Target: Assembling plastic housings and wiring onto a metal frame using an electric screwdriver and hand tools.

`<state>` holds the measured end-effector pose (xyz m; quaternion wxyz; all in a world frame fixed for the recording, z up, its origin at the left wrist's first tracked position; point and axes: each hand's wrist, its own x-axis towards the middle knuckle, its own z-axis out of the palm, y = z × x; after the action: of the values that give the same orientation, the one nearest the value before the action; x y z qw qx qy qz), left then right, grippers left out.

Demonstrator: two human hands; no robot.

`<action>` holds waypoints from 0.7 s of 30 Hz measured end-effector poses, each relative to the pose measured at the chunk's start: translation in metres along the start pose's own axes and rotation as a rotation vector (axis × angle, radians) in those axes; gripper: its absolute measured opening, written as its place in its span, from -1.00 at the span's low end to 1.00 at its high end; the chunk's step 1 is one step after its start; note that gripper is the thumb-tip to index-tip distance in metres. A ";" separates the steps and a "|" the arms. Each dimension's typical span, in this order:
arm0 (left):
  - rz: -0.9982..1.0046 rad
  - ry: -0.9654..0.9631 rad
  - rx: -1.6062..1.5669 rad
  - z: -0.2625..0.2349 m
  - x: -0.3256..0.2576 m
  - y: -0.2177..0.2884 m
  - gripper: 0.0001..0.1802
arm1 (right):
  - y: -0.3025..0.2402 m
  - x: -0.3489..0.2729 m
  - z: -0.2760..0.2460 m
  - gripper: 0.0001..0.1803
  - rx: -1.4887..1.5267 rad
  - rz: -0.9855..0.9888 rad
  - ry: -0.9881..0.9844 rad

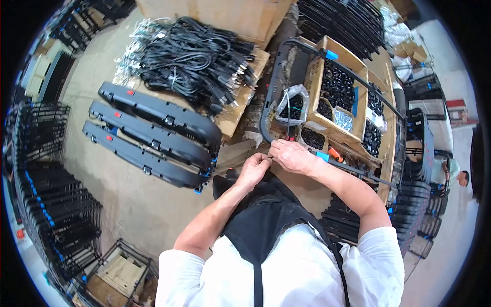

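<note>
My left hand (254, 170) and my right hand (290, 155) meet at the near corner of a black tubular metal frame (268, 105) that rests across a low bench. Both hands pinch something small at that corner; the part itself is too small to make out. The frame's long bar (358, 171) runs off to the right under my right forearm, with a blue clip (322, 156) and an orange piece (335, 153) beside my right wrist.
Cardboard boxes of small black parts (335, 84) and a clear bag of parts (294, 105) sit beyond my hands. Three long black curved panels (153, 133) lie on the floor at left, behind them a pile of black cables (194, 56). Stacked black frames (56, 204) line the left. Another person (452, 176) sits at far right.
</note>
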<state>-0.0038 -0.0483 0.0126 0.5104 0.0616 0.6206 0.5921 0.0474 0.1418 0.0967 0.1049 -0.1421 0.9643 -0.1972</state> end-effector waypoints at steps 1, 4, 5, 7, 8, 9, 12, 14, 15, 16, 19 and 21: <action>0.016 0.026 0.030 0.000 0.001 -0.004 -0.81 | -0.002 -0.003 0.003 -0.87 0.023 0.023 0.020; -0.026 0.044 0.033 -0.004 0.006 -0.015 -0.71 | -0.013 -0.018 0.024 -0.78 0.090 0.090 0.200; -0.009 0.060 0.000 -0.007 0.008 -0.019 -0.72 | -0.031 -0.027 0.020 -0.68 0.160 0.144 0.294; -0.064 0.084 -0.054 -0.010 0.011 -0.018 -0.76 | -0.044 -0.055 0.045 -0.56 0.406 0.432 0.220; -0.064 0.082 -0.040 -0.012 0.013 -0.017 -0.76 | -0.045 -0.063 0.048 -0.56 0.540 0.653 0.098; -0.048 0.079 -0.007 -0.009 0.014 -0.016 -0.79 | -0.021 -0.072 0.076 -0.54 0.458 0.697 0.128; -0.129 0.057 0.014 -0.009 0.008 -0.008 -0.79 | 0.024 -0.057 0.130 -0.42 -0.082 0.782 0.428; -0.090 -0.064 -0.033 -0.001 0.011 -0.005 -0.77 | 0.099 -0.032 0.190 -0.30 -0.094 0.912 0.063; -0.102 -0.078 0.007 -0.004 0.008 -0.002 -0.74 | 0.101 -0.013 0.185 -0.51 0.112 1.150 0.238; -0.110 -0.092 0.034 0.000 0.009 0.003 -0.74 | 0.114 -0.010 0.204 -0.59 -0.021 1.176 0.329; -0.149 -0.127 0.025 0.005 0.012 0.006 -0.66 | 0.144 0.000 0.221 -0.62 0.086 1.345 0.385; -0.149 -0.134 0.037 0.004 0.014 0.003 -0.67 | 0.135 -0.002 0.216 -0.65 0.037 1.349 0.448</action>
<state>-0.0092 -0.0356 0.0084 0.5922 0.0640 0.5987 0.5355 0.0734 0.1851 -0.1529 0.0056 0.5317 0.8368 -0.1301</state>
